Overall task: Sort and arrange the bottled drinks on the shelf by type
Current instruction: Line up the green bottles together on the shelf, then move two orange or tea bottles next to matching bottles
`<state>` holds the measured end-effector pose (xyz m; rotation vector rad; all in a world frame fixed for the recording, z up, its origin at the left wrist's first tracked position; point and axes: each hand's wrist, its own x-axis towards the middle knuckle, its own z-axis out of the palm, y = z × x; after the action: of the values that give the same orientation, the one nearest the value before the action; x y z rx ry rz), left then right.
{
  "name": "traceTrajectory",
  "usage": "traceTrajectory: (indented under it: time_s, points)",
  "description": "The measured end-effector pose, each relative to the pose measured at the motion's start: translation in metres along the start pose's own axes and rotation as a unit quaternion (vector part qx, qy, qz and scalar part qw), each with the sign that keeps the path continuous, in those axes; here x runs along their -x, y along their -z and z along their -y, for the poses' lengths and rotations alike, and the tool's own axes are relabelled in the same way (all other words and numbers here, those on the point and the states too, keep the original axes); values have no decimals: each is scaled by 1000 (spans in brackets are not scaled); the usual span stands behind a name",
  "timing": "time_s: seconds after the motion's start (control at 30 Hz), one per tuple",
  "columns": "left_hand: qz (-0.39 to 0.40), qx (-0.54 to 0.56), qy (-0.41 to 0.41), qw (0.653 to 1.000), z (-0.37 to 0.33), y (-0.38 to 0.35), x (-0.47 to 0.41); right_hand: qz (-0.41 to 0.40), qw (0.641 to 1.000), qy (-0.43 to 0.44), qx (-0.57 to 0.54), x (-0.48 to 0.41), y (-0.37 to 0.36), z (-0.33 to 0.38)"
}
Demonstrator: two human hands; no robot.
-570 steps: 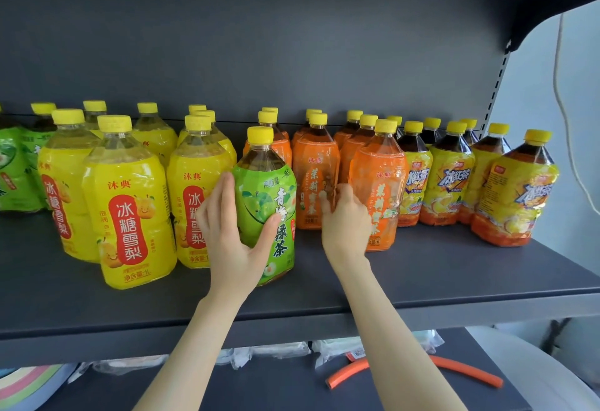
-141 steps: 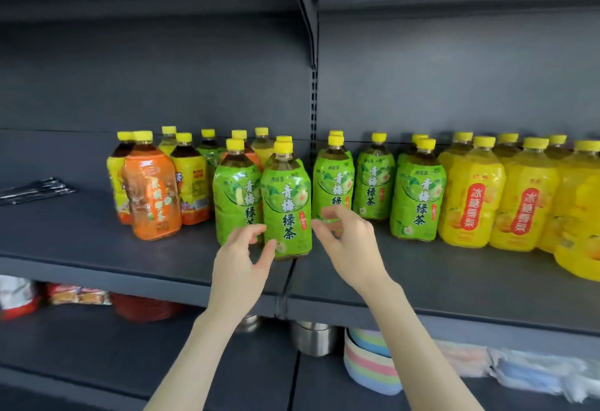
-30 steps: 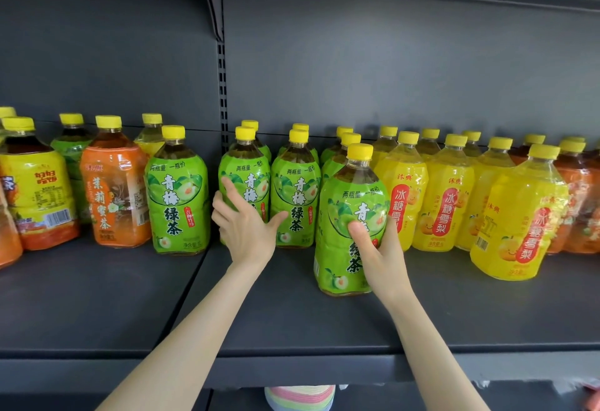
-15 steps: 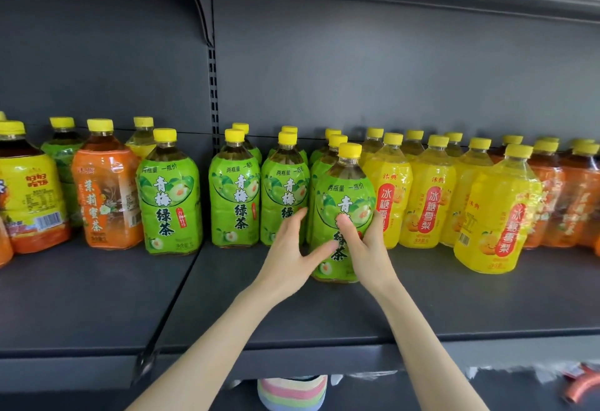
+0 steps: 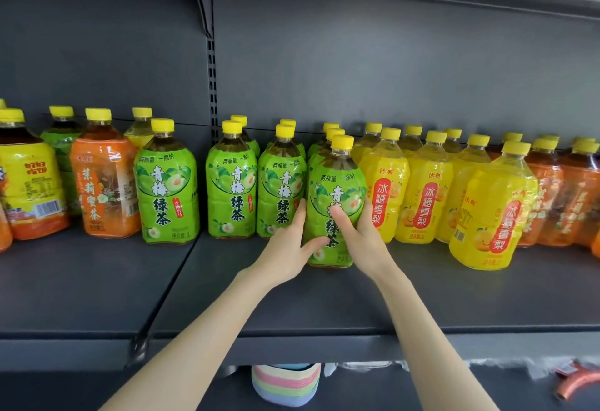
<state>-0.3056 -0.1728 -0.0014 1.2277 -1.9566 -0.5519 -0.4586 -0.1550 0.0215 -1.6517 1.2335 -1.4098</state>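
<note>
A green-labelled tea bottle (image 5: 334,183) with a yellow cap stands upright at the front of the dark shelf (image 5: 324,300). My left hand (image 5: 287,248) presses its left side and my right hand (image 5: 360,232) wraps its right side, so both hold it. To its left stand several matching green bottles (image 5: 232,183). To its right are several yellow pear-drink bottles (image 5: 422,189), then orange-labelled bottles (image 5: 552,196) at the far right.
On the left shelf section stand an orange-labelled bottle (image 5: 104,180), a yellow-and-orange bottle (image 5: 27,180) and a green bottle (image 5: 167,186). A slotted upright (image 5: 211,86) divides the sections. Below are a pastel striped container (image 5: 285,384) and an orange tube (image 5: 578,384).
The green bottle has slid back and left into line with the other green ones. My left hand came off the neighbouring green bottle and now grips this one with the right.
</note>
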Motion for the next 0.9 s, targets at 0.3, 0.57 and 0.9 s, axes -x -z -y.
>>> traceTrajectory:
  time_s: [0.3, 0.57, 0.9]
  points:
    - [-59, -124, -41, 990, -13, 28, 39, -69, 917, 24, 392, 47, 11, 17]
    - [-185, -159, -68, 968, -11, 105, 74, -69, 934, 154, 314, 33, -43, 54]
    - [-254, -146, -29, 956, 75, 218, 109, -30, 950, 186, 250, 4, -185, 84]
